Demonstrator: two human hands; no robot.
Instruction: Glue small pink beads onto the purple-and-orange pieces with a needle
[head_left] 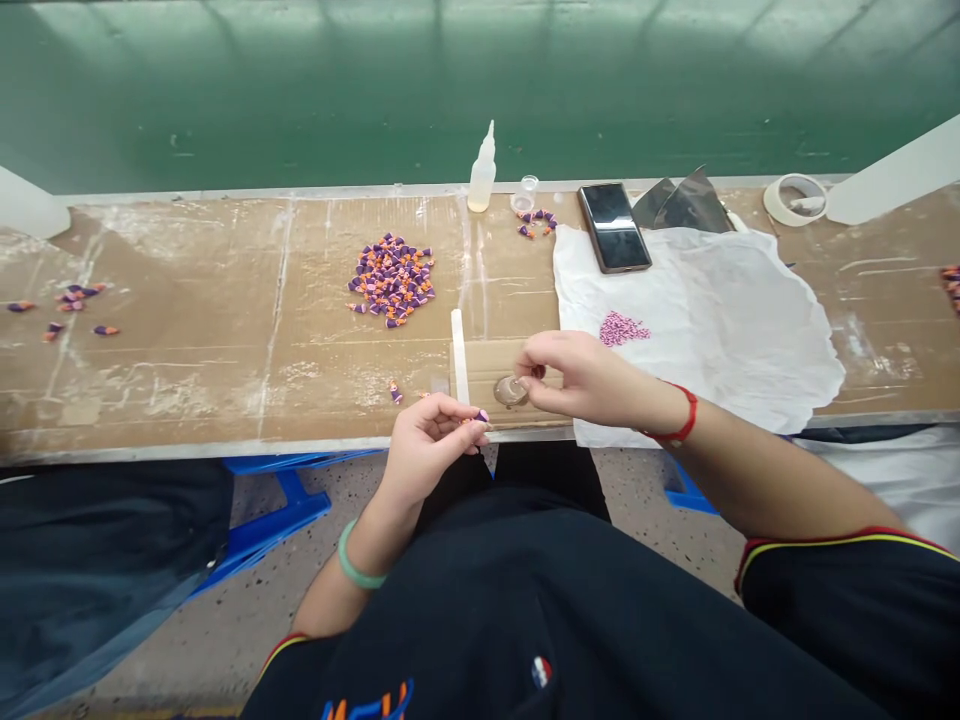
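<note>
Near the front edge of the bench, my left hand pinches a small purple-and-orange figure between thumb and fingers. My right hand is closed in a pinch beside a round, shiny, clear-brownish patch. Whatever its fingertips hold is too small or hidden to make out. That patch lies on a piece of cardboard, where a white strip also rests. Left of the strip lies a loose small figure. Small pink pieces form a pile on a white cloth beyond my right hand.
A heap of purple-and-orange figures sits at centre-left, with several more far left. Toward the back stand a dropper bottle and a small clear cup. A phone, metal blades and a tape roll lie right.
</note>
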